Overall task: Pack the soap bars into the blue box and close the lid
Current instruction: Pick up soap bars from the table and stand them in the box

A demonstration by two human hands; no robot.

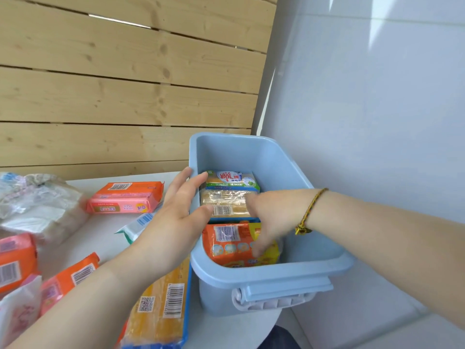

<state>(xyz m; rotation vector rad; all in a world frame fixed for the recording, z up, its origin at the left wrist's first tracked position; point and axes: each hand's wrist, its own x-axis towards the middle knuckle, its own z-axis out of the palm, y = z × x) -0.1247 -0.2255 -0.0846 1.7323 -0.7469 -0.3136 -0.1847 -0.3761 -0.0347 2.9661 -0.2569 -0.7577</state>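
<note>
**Q:** ok so where's the blue box (274, 274) and what's in it?

**A:** Lower middle of the frame, at the right edge of the white table (100, 238), open on top, with its latch handle (276, 295) facing the camera. Three soap bars are inside. A green-and-white one (232, 181) is at the far end, a tan one (226, 204) with a barcode is next to it, and an orange one (230, 244) is nearest the camera.

**Q:** and the hands?

**A:** They're close together but not touching. The left hand (176, 217) lies over the box's left rim with its fingers straight, and its thumb tip is right by the tan bar. The right hand (268, 217) (braided bracelet (309, 215) on the wrist) reaches down inside, with its fingers on the orange bar. They're blurry, so I can't tell if it's gripping or just pressing.

**Q:** anything still outside?

**A:** Yep, all to the left of the box. There's a pink-orange bar (125, 197) mid-left, a long yellow bar (161, 311) at the bottom under the left forearm, more orange bars (73, 277) lower left, and a crinkled plastic bag (32, 195) at the left edge. A wooden slat wall (113, 84) fills the upper left.
</note>
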